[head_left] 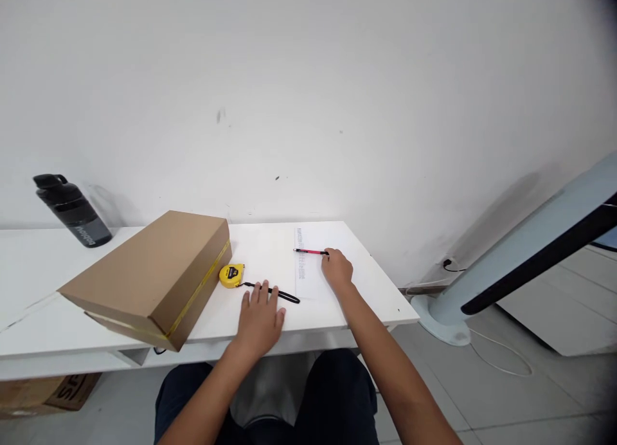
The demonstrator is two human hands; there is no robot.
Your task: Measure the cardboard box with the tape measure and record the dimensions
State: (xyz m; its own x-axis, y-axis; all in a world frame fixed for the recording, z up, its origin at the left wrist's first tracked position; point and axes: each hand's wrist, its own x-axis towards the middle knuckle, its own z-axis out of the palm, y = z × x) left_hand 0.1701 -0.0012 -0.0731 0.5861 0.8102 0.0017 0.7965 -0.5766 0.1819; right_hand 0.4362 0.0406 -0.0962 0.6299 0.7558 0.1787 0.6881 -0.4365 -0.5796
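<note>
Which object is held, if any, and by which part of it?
The right grip holds the pink-and-black pen near its right end. The left grip, over the black strap, apparently holds nothing.

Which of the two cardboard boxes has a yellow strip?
The upper box, on the white table beside the tape measure: a yellow strip runs along its side. The lower box, beneath the table, shows none.
</note>
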